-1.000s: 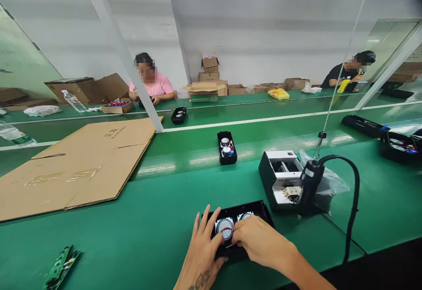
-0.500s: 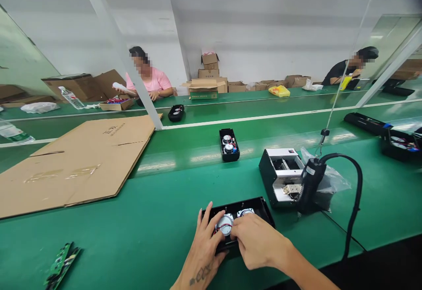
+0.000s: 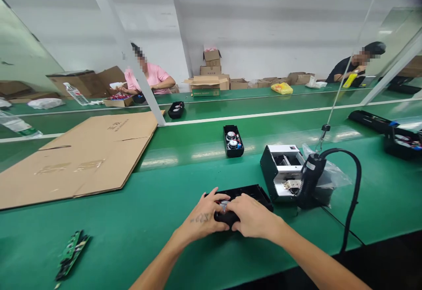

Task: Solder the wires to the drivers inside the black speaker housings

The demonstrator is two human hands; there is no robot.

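My left hand (image 3: 205, 216) is wrapped round the left end of a black speaker housing (image 3: 260, 196), fingers over the far rim and thumb low on the near wall. My right hand (image 3: 253, 216) grips the middle of its near side, fingers reaching inside and thumb against the outer wall. Between the hands, part of a round silver speaker driver (image 3: 224, 204) shows inside. My right hand covers most of the inside, and whether the fingertips hold a small part or wire cannot be seen.
A black and white machine (image 3: 280, 171) and a hanging black electric screwdriver (image 3: 310, 180) stand to the right. Beyond lies another housing with speakers (image 3: 233, 141). Flattened cardboard (image 3: 99, 158) covers the left, with green circuit boards (image 3: 72, 255) nearer. Two people sit across the bench.
Both hands and the housing have moved slightly away from me. My right hand has changed from a pinch over the speakers to a hold on the near wall. The view has shifted slightly.
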